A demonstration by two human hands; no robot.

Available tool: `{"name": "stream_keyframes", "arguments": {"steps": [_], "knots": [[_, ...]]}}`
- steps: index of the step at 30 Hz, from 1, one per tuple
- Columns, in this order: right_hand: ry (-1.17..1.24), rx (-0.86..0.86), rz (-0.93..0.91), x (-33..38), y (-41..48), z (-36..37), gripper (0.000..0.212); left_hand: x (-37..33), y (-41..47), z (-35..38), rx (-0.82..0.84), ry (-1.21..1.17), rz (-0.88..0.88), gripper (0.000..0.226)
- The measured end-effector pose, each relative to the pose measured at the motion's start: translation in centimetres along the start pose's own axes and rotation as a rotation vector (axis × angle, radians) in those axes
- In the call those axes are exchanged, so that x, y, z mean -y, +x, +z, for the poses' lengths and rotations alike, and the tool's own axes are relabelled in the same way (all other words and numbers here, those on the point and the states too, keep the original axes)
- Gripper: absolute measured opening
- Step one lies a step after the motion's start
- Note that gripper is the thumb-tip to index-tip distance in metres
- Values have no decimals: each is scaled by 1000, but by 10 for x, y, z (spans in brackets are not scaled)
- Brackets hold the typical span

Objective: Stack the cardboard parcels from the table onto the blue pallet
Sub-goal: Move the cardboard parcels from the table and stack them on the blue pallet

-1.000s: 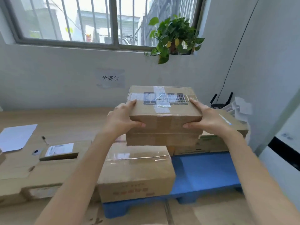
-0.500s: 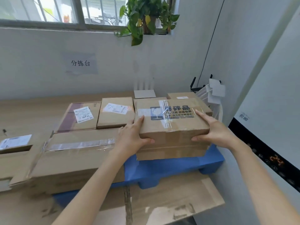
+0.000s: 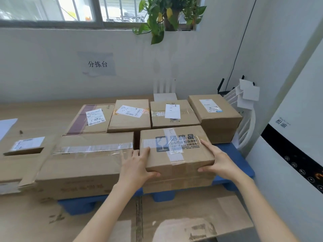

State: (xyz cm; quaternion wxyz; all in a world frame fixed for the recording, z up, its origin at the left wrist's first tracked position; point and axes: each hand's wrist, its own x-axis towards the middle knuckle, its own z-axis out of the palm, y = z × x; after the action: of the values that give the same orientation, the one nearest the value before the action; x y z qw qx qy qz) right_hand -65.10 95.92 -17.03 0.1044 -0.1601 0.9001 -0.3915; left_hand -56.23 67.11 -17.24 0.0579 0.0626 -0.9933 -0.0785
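Note:
A cardboard parcel with a fragile mark and clear tape (image 3: 176, 151) sits low over the front right of the blue pallet (image 3: 232, 154). My left hand (image 3: 138, 165) grips its left side and my right hand (image 3: 220, 161) grips its right side. Whether it rests on the pallet or hangs just above it I cannot tell. To its left lies a long taped parcel (image 3: 83, 165) on the pallet. Behind stand several labelled parcels, among them a tall one (image 3: 216, 116) at the back right.
A flat open box with a label (image 3: 24, 149) lies on the wooden table at the left, next to a white sheet (image 3: 5, 126). A white appliance (image 3: 297, 145) stands close on the right. Flattened cardboard (image 3: 192, 215) covers the floor in front.
Both hands have carried the fragile-marked parcel down and to the right, from chest height to the pallet's front right. My view has turned right and dipped.

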Motion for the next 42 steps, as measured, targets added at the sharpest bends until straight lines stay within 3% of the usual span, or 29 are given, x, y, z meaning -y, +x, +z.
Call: {"name": "stream_keyframes", "arguments": {"steps": [9, 18, 30, 33, 39, 42], "knots": [[58, -2, -32, -12, 20, 24, 111, 8, 7, 11, -36, 172, -21, 94], [-3, 19, -45, -4, 29, 31, 113, 23, 8, 9, 74, 46, -115, 99], [-68, 70, 33, 7, 25, 21, 118, 24, 6, 0, 151, -21, -104, 96], [-9, 23, 53, 22, 24, 10, 107, 28, 8, -14, 156, -82, -99, 89], [-85, -126, -35, 64, 45, 7, 61, 51, 15, -58, 11, -269, -150, 57], [-135, -119, -108, 100, 57, 20, 55, 81, 15, -74, -39, -317, -183, 43]]}}
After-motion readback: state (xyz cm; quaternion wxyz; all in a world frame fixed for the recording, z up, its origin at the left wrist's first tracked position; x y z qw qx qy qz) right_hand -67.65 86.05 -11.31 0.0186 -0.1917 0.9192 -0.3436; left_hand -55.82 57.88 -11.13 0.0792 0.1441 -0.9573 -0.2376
